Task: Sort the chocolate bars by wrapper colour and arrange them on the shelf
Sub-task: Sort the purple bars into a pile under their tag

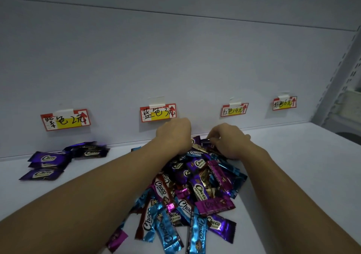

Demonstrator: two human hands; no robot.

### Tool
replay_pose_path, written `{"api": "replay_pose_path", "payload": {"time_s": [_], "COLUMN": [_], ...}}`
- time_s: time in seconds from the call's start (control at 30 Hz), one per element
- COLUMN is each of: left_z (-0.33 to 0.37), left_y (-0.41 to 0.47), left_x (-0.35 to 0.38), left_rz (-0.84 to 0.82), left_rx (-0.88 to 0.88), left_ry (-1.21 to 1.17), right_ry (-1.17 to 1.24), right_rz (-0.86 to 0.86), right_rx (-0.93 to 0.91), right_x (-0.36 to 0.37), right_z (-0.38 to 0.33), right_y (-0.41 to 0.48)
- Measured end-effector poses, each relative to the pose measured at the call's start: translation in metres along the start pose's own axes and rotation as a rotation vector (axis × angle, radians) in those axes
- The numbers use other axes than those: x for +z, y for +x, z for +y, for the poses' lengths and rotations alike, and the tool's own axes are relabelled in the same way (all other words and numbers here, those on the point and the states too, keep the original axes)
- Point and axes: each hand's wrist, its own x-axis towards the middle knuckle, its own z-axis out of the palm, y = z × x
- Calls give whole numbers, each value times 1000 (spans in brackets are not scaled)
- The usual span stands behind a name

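head | left hand [173, 134] in bar pile [195, 187], fingers hidden, cannot tell | right hand [228, 139] pinches dark bar [205, 141] at pile's back

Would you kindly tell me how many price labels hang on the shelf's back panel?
4: leftmost label, second label above the left hand, third label, rightmost label. None seem hidden.

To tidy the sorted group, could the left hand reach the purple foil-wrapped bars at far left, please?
Probably yes: only bare white shelf lies between the left hand and those purple foil-wrapped bars.
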Motion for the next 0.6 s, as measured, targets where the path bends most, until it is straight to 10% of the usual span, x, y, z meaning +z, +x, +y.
{"api": "replay_pose_path", "payload": {"time_s": [0.3, 0.6], "left_z": [-12, -174], "left_y": [-47, -150], "left_x": [-36, -91], "left_rz": [259, 471], "left_rx": [217, -23], "left_ry": [-131, -116], "right_ry": [273, 402], "right_rz": [296, 299], "right_rx": [-122, -305], "right_x": [-12, -11], "right_z": [-12, -110], "right_y": [-17, -48]}}
